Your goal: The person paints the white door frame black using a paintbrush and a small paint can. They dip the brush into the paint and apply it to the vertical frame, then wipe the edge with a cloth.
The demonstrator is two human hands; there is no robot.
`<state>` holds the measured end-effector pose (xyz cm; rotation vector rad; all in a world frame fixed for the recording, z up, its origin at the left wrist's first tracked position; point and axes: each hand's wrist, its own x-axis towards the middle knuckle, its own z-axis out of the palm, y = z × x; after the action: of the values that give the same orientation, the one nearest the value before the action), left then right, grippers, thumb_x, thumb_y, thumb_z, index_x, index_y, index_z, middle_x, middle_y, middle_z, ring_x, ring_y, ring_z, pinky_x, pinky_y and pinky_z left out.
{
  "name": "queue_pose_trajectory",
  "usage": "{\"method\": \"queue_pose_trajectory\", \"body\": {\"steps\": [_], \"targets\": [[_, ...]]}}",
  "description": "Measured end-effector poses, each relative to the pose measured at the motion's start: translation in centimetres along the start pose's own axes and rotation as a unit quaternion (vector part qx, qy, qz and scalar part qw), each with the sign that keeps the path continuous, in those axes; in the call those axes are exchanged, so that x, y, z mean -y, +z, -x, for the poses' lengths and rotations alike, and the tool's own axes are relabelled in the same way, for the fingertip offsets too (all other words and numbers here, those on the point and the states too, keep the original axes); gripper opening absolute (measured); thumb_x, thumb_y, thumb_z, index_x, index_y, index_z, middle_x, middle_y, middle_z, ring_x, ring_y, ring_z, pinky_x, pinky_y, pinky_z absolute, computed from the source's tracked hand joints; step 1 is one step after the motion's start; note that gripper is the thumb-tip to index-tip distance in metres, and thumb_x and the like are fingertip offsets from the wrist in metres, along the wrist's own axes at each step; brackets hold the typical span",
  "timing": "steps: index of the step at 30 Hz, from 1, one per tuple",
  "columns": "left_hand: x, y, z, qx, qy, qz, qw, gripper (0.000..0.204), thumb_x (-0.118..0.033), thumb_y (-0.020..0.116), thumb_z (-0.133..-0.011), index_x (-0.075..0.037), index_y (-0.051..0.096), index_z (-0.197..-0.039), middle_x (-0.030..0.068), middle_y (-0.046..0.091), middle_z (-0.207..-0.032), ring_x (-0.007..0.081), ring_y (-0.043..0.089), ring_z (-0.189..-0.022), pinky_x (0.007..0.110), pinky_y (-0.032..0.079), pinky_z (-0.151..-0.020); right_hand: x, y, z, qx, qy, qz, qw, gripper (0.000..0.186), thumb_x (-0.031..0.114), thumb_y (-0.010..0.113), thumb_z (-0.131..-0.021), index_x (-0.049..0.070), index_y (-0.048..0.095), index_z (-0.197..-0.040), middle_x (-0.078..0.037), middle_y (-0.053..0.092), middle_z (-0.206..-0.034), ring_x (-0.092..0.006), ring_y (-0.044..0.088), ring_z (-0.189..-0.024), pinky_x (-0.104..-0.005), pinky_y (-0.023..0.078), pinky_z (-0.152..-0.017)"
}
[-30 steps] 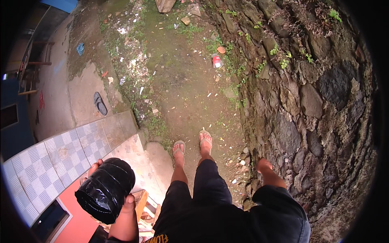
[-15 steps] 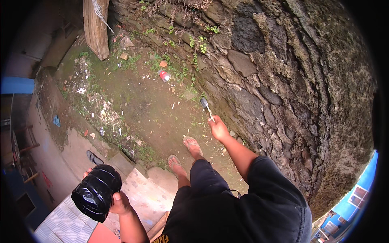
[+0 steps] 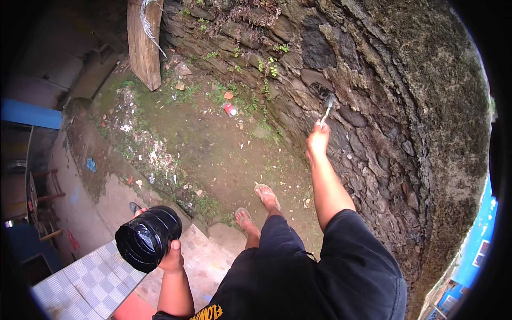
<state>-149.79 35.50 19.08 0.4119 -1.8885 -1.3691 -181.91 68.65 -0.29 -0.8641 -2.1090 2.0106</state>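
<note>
My left hand [image 3: 172,258] grips a black, ribbed, cylinder-shaped container [image 3: 165,226] around its side. The container is tilted, with its open end toward the lower left. Something dark and glossy shows inside. In my right hand [image 3: 318,140] is a paintbrush [image 3: 325,113] with a pale handle, fingers closed around it. Its dark wet bristles touch the rough stone wall [image 3: 368,138]. Just above the bristles, a wet-looking black patch [image 3: 320,90] covers part of a brown stone.
A wooden post [image 3: 145,48] with pale cord stands at the far left against the wall. Litter, rubble and a red-and-white wrapper [image 3: 230,110] lie on the mossy ground. A tiled surface [image 3: 80,277] is at the lower left. My sandaled feet [image 3: 266,197] stand beside the wall.
My right hand has lifted the paintbrush up and right, from low by the wall's foot onto its stones. A black patch now shows there. The container has shifted slightly right in the picture.
</note>
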Motion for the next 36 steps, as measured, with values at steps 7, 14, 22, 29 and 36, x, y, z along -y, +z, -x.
{"method": "queue_pose_trajectory", "body": {"steps": [7, 14, 22, 29, 36], "targets": [[-0.1, -2.1, 2.3, -0.007, -0.021, -0.003, 1.000, 0.109, -0.049, 0.087, -0.076, -0.001, 0.027, -0.153, 0.0182, 0.038, -0.152, 0.0354, 0.038, -0.143, 0.050, 0.028, -0.120, 0.9, 7.2, 4.3, 0.006, 0.110, -0.255, 0.961, 0.012, 0.013, 0.043, -0.105, 0.010, 0.040, -0.116, -0.005, 0.052, -0.091, -0.0142, 0.054, -0.066, -0.0296, 0.046, -0.055], [-0.1, -2.5, 2.8, 0.003, -0.012, -0.020, 1.000, 0.111, -0.049, 0.087, -0.076, 0.001, 0.025, -0.153, 0.0188, 0.039, -0.151, 0.0366, 0.038, -0.143, 0.050, 0.029, -0.120, 5.4, 15.5, -2.6, -0.092, 0.133, -0.426, 0.890, 0.012, 0.022, 0.039, -0.104, 0.016, 0.033, -0.113, -0.006, 0.056, -0.079, -0.0212, 0.056, -0.060, -0.0381, 0.050, -0.058], [-0.7, -1.6, 2.4, -0.012, -0.033, -0.037, 0.999, 0.112, -0.051, 0.086, -0.076, 0.002, 0.024, -0.154, 0.0193, 0.039, -0.152, 0.0369, 0.040, -0.142, 0.050, 0.031, -0.119, 5.5, 20.4, -5.3, 0.030, 0.169, -0.297, 0.939, 0.011, 0.019, 0.038, -0.107, 0.010, 0.037, -0.100, -0.006, 0.045, -0.071, -0.0152, 0.041, -0.049, -0.0302, 0.033, -0.040], [-0.9, -0.9, 1.9, -0.018, -0.029, -0.035, 0.999, 0.113, -0.053, 0.086, -0.076, 0.000, 0.024, -0.154, 0.0183, 0.039, -0.152, 0.0368, 0.039, -0.142, 0.050, 0.029, -0.121, 1.8, 14.0, -0.6, 0.244, 0.188, -0.092, 0.947, 0.011, 0.022, 0.053, -0.103, 0.015, 0.044, -0.102, 0.002, 0.044, -0.068, -0.0087, 0.036, -0.046, -0.0279, 0.027, -0.038], [-1.1, -0.9, 2.7, -0.022, -0.053, -0.011, 0.998, 0.115, -0.051, 0.087, -0.075, 0.000, 0.023, -0.155, 0.0174, 0.037, -0.152, 0.0360, 0.038, -0.143, 0.049, 0.028, -0.121, 4.6, 3.4, -4.7, 0.150, 0.122, -0.066, 0.979, 0.012, 0.025, 0.053, -0.104, 0.014, 0.050, -0.101, 0.004, 0.045, -0.069, -0.0071, 0.038, -0.048, -0.0266, 0.028, -0.037]]}}
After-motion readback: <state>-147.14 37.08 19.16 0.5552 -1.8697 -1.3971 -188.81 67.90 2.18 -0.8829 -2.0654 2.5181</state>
